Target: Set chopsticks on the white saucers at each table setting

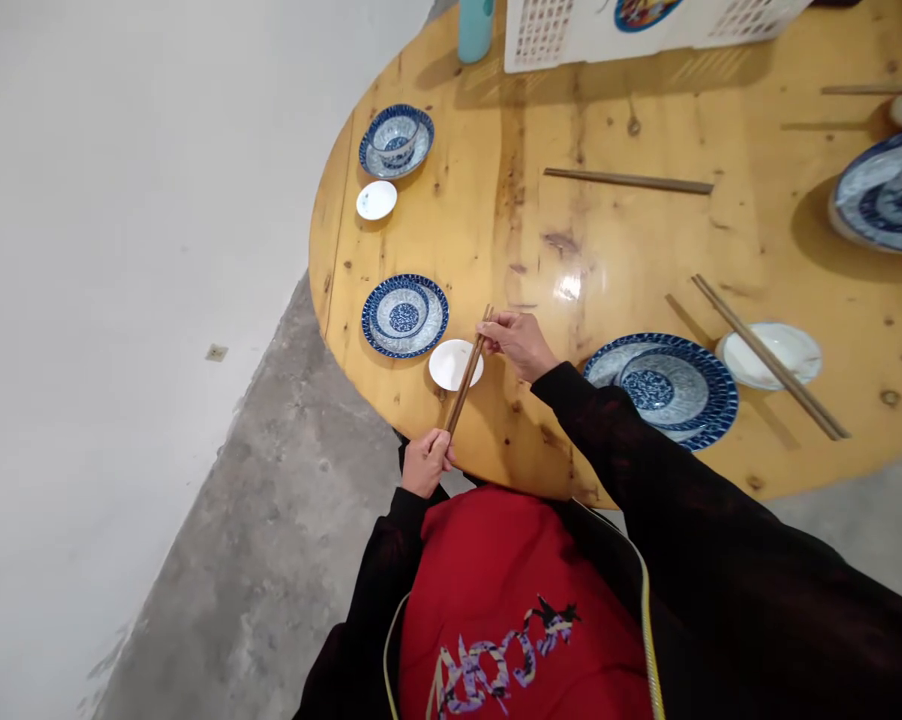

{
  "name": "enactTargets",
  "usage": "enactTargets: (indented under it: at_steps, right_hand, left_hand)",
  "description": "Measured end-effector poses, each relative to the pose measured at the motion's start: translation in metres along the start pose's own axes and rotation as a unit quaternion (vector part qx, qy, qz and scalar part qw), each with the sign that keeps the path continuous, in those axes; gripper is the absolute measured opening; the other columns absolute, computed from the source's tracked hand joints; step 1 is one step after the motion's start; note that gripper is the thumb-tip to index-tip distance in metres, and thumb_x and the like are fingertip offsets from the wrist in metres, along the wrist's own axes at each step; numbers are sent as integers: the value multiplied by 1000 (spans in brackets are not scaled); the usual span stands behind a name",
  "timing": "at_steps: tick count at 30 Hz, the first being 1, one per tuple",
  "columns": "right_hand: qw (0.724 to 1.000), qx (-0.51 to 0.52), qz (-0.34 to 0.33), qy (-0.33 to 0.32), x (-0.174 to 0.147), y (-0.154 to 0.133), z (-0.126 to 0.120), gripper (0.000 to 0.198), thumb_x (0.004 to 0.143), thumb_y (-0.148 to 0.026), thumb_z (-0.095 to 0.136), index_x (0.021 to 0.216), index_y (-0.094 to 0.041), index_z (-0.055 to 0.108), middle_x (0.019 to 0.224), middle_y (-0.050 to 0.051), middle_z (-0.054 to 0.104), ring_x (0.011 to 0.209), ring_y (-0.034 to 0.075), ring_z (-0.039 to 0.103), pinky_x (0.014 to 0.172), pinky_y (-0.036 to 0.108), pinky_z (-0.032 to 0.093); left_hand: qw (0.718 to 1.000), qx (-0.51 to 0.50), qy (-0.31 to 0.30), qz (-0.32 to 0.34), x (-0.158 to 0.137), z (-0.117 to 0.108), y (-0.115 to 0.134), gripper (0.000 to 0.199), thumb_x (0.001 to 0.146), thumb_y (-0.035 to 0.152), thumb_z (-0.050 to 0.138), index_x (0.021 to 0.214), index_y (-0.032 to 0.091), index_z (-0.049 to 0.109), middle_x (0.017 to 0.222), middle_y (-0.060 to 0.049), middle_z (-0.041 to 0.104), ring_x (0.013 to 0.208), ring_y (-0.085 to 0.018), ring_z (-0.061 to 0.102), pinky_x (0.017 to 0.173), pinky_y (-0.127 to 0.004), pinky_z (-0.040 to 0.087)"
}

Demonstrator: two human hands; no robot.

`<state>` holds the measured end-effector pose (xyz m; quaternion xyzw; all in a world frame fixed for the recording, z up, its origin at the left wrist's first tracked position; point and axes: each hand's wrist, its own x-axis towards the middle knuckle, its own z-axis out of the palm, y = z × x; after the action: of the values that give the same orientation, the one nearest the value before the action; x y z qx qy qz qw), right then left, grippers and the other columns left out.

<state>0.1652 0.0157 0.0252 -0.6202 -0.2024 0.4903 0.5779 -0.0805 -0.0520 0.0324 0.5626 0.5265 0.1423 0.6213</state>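
Observation:
Both my hands grip one pair of brown chopsticks [464,391], which slants across a small white dish [445,362] near the table edge. My left hand [427,462] is closed round the lower end, beside the table's rim. At the upper end, the fingers of my right hand [517,340] pinch the sticks. Just left of the dish sits a blue-patterned plate [368,318] with a matching bowl [404,317] on it. Whether the chopsticks touch the dish I cannot tell.
Right of my right forearm is another blue plate [723,400] with a bowl [650,385]. Chopsticks [773,358] rest across a white dish [796,345]. Farther off lie loose chopsticks [631,181], a plate and bowl [395,140], a white basket [586,40] and a teal cup [475,30].

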Motion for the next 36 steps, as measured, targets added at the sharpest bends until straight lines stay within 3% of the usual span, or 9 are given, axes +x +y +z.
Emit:
enactTargets:
  at_steps: [7, 17, 29, 36]
  right_hand:
    - [1000, 6, 2, 28, 4, -4, 12, 26, 73, -30, 80, 62, -15, 61, 52, 0, 58, 45, 9, 53, 49, 23, 52]
    - [993, 2, 26, 115, 23, 12, 14, 24, 75, -17, 78, 60, -14, 60, 51, -1, 54, 46, 9, 53, 49, 24, 53]
    - [992, -4, 36, 119, 36, 22, 12, 24, 75, -20, 80, 62, -14, 60, 51, -1, 56, 44, 8, 51, 44, 20, 46]
    - [989, -11, 35, 146, 32, 24, 10, 32, 77, -33, 81, 62, -15, 60, 53, 0, 57, 43, 7, 49, 38, 17, 41]
  left_hand:
    - [998, -36, -50, -19, 22, -27, -2, 49, 82, 64, 58, 75, 16, 64, 60, 1, 61, 46, -8, 51, 48, -20, 40]
    - [995, 15, -98, 0, 53, -57, -6, 31, 89, 44, 54, 81, 17, 66, 67, 0, 64, 53, -8, 55, 53, -19, 44]
    - [988, -4, -150, -40, 73, -61, -3, 28, 87, 44, 56, 80, 17, 62, 70, -1, 64, 53, -8, 55, 49, -17, 41]
    - [990, 16, -134, -43, 73, -61, -5, 36, 89, 52, 54, 76, 18, 57, 73, -1, 66, 55, -9, 60, 52, -19, 45]
